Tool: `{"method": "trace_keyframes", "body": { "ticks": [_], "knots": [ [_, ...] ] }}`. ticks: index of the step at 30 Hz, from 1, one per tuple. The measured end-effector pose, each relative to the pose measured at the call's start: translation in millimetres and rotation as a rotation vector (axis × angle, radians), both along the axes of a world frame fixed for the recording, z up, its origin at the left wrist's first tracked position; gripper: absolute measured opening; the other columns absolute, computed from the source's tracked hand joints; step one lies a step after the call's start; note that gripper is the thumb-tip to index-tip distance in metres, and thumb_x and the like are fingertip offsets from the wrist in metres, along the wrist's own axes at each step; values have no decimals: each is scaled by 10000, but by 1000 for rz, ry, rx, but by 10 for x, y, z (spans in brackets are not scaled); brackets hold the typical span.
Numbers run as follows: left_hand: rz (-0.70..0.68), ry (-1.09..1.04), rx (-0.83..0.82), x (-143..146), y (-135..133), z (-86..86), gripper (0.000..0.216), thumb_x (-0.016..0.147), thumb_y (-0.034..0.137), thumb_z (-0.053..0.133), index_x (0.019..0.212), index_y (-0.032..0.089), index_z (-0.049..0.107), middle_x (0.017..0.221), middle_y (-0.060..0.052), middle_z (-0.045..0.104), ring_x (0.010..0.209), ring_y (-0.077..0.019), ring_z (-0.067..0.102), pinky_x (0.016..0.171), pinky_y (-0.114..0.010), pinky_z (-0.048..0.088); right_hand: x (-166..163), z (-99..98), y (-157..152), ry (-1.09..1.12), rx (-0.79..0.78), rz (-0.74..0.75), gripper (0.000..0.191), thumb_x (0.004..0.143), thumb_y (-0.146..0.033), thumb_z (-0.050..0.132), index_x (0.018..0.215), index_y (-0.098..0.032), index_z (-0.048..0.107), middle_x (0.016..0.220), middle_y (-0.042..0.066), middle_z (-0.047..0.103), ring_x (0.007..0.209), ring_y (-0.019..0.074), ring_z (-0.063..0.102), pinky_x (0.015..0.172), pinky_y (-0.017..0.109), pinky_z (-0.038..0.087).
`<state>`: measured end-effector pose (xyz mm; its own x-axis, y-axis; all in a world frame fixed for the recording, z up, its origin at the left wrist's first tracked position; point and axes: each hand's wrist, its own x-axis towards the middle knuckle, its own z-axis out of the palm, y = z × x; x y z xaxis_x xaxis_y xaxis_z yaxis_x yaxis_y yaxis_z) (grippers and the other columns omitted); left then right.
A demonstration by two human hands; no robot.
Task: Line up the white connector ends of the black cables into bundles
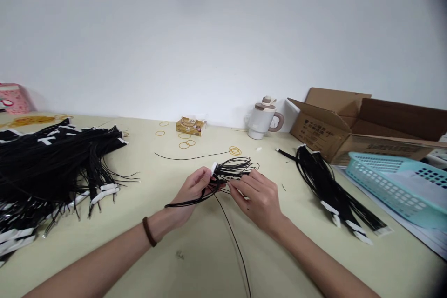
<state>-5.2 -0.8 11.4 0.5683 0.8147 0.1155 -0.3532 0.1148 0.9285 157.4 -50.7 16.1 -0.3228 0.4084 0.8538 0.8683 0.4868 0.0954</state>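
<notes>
1 white connector (213, 169) is pinched by the left hand (192, 191), black wires (234, 167) by the right hand (259, 198); these should be eased, not tugged, the connector kept steady.

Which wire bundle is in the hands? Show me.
The looped middle bundle, between left hand and right hand; the left heap and right bundle lie on the table.

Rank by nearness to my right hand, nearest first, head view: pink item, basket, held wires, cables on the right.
1. Held wires: touching the right hand
2. Cables: to its right
3. Basket: farther right
4. Pink item: far left
</notes>
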Motion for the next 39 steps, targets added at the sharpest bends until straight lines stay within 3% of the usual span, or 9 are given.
{"method": "trace_keyframes", "body": {
  "ticks": [19, 39],
  "knots": [
    [-8, 73, 51, -6, 37, -63, 258, 787, 398, 516, 717, 158, 451, 694, 27, 427, 675, -101, 400, 658, -243, 343, -7, 7, -9, -110, 81, -8, 104, 794, -109, 549, 736, -160, 619, 525, -19, 491, 542, 105, 328, 511, 237, 288],
    [-34, 98, 13, 10, -2, -2, 300, 753, 450, 536, 716, 163, 455, 687, 35, 438, 649, -94, 382, 656, -233, 345, -4, -43, 13, -108, 70, 15, 67, 784, -109, 569, 771, -151, 620, 533, -10, 500, 551, 106, 345, 516, 235, 288]
  ]
}}
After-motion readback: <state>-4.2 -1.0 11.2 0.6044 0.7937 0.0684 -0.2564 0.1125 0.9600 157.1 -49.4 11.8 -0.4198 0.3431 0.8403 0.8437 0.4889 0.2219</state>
